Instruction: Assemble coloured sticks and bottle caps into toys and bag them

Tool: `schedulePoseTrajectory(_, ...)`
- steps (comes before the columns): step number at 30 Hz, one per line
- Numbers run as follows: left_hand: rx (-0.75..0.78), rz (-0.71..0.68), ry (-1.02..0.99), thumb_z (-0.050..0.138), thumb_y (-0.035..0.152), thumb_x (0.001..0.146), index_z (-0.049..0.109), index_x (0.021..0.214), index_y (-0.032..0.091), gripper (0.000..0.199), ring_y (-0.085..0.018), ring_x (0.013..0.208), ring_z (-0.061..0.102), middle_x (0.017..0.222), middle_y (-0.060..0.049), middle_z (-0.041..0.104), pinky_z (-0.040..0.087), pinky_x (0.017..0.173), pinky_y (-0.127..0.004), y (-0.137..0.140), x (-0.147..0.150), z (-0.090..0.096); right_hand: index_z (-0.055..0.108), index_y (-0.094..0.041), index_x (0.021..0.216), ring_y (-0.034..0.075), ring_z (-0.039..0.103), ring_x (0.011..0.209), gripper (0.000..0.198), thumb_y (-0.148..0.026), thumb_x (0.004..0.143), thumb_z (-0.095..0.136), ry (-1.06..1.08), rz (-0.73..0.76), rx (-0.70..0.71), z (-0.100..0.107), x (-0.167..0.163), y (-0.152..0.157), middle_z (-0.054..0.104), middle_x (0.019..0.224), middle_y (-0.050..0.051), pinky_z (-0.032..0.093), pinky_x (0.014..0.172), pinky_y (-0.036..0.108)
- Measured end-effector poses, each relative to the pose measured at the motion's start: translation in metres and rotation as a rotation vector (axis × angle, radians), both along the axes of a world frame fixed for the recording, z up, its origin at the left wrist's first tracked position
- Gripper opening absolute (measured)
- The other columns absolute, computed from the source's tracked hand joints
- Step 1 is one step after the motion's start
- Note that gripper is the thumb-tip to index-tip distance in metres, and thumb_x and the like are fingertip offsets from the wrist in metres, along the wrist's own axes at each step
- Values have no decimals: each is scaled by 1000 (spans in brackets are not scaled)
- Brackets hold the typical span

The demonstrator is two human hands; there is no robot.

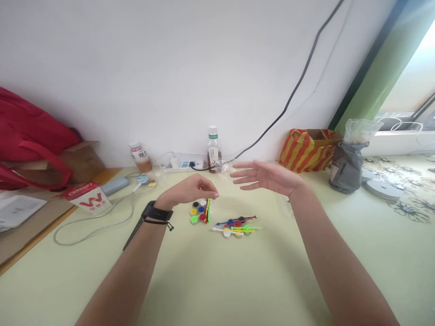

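My left hand (190,188), with a black watch (158,213) on its wrist, is bent above a small group of round coloured bases (201,209). Its thumb and fingers are drawn together; whatever they hold, if anything, is too small to make out. Several thin plastic arrows (208,212) stand in a bunch beside those bases, just below the fingertips. To the right lies a second cluster of round pieces with arrows (238,225) in blue, black, red, green, yellow and white. My right hand (265,176) hovers behind that cluster, fingers spread, holding nothing.
A brown drink bottle (213,151) and a power strip (183,164) stand along the wall. At left are another bottle (140,158), a red-and-white box (90,199) and a looped cable (84,242). A striped bag (302,151) and a grey bag (347,167) stand at right.
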State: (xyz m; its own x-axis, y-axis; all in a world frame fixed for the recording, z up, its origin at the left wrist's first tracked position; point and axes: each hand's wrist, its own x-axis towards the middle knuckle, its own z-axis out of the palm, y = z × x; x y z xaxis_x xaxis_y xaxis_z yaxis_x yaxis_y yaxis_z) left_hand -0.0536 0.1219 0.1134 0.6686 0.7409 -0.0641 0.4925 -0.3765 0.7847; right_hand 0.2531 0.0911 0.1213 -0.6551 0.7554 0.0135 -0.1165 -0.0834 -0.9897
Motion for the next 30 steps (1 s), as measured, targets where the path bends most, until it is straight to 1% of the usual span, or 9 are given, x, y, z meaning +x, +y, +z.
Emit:
schedulePoseTrajectory(6,23,-34,20,76,52,79,82,81,22,30,-20,67,65,75,-5,76,47,58,-28,5,-3,-4,66,-28,136,32,59,134,44,-53,104,47,-2,5,-3,-2,2,1,61,148,8,44,115,57)
schedulePoseTrajectory(9,69,3,46,74,51,80,82,83,22,30,-21,68,67,77,-6,77,48,58,-28,6,-5,-5,65,-28,135,32,60,134,44,-53,104,47,-8,-6,-16,-2,5,2,60,149,8,45,115,57)
schedulePoseTrajectory(15,229,117,96,65,51,90,78,107,25,33,-23,83,71,98,-6,78,53,70,-31,9,-5,-9,66,-28,137,31,62,131,47,-56,104,46,-82,-33,-20,-5,5,6,61,147,8,45,115,55)
schedulePoseTrajectory(18,473,261,59,61,48,93,66,131,26,44,-26,100,69,117,-8,74,54,84,-37,2,8,-9,66,-27,137,32,62,131,56,-64,103,42,-112,-60,-49,-8,-1,6,64,144,10,46,115,55)
schedulePoseTrajectory(20,708,301,-27,64,45,93,54,144,26,56,-30,125,59,138,-10,63,49,103,-44,-8,22,-7,65,-25,137,32,61,131,62,-68,102,38,-110,-63,-78,-9,-9,6,65,141,11,46,114,54)
schedulePoseTrajectory(22,853,222,-34,70,46,90,44,153,25,71,-33,141,44,151,-12,51,38,116,-49,-21,37,-6,66,-23,135,33,61,131,68,-72,101,33,-96,-50,-106,-10,-18,5,67,138,13,47,113,54)
schedulePoseTrajectory(25,939,81,43,83,50,76,26,161,22,106,-39,148,31,159,-15,39,28,123,-55,-35,55,-10,69,-19,128,33,63,126,76,-75,100,27,-50,-31,-138,-11,-35,4,70,132,15,51,108,51)
schedulePoseTrajectory(26,952,60,73,85,47,73,22,162,21,112,-40,148,30,160,-16,37,26,123,-56,-37,58,-13,70,-18,126,33,64,124,77,-75,100,26,-29,-24,-145,-11,-39,4,71,131,16,52,106,50)
schedulePoseTrajectory(30,980,19,157,85,37,70,20,162,20,114,-42,144,34,157,-18,39,27,120,-58,-35,61,-26,72,-18,120,30,67,118,71,-72,102,29,19,14,-165,-10,-50,2,72,127,14,55,102,48)
